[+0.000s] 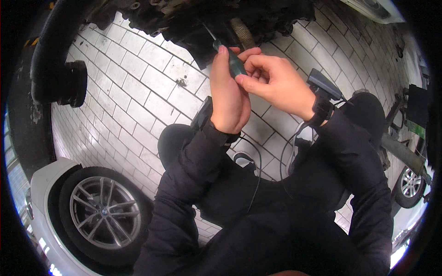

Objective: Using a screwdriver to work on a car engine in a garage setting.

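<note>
A screwdriver (236, 66) with a dark green handle slants up and left, its thin metal shaft pointing into a dark, grimy vehicle assembly (179, 25) overhead. My left hand (226, 99) is closed about the handle, thumb laid along it near the shaft; its other fingers are largely hidden. At the handle's lower end, my right hand (283, 87) pinches it between thumb and fingers. Whether the shaft's tip touches anything is lost in the dark part. A ribbed tan hose or pipe (241, 33) hangs just beyond my fingers.
Below lies a white tiled floor (138, 87). A black post with a padded arm (71, 83) stands at left. A white car with a silver-spoked wheel (105, 212) is at lower left; another wheel (410, 183) shows at far right. Thin cables (260, 161) hang from my wrist devices.
</note>
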Demonstrator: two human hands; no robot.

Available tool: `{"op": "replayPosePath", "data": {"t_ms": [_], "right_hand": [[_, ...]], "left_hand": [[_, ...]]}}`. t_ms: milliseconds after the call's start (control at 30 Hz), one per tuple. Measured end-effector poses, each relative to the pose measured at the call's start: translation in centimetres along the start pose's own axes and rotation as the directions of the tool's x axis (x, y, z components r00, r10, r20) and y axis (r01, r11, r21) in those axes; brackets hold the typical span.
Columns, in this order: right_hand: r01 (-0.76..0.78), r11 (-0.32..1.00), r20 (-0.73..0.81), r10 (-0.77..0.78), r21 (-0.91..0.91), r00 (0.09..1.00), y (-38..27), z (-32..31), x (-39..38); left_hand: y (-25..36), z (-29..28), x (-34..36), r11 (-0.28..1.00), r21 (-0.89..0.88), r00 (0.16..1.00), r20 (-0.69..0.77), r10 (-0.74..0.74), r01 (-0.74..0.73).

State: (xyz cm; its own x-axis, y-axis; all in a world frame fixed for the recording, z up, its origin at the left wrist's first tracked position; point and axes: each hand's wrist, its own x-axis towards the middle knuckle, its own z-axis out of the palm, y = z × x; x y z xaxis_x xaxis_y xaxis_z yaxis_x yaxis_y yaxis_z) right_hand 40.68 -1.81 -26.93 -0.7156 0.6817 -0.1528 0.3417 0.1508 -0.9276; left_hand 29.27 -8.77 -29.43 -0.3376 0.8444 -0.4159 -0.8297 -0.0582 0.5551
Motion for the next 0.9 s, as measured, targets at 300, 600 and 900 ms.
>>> {"op": "replayPosePath", "data": {"t_ms": [300,600,900], "right_hand": [[-0.032,0.999,0.001,0.032,-0.010,1.000,-0.2,1.0,0.0],[-0.056,0.998,-0.062,0.056,0.003,0.997,0.5,2.3,0.5],[-0.338,0.814,0.156,0.301,0.471,0.941,1.6,3.9,1.0]], "left_hand": [[0.5,-1.1,0.0,1.000,0.024,1.000,-0.001,-0.007,0.007],[1.6,-1.6,1.4,0.994,0.105,1.000,0.005,-0.028,0.027],[3.1,-3.9,3.1,0.932,0.361,1.000,-0.007,-0.027,0.028]]}}
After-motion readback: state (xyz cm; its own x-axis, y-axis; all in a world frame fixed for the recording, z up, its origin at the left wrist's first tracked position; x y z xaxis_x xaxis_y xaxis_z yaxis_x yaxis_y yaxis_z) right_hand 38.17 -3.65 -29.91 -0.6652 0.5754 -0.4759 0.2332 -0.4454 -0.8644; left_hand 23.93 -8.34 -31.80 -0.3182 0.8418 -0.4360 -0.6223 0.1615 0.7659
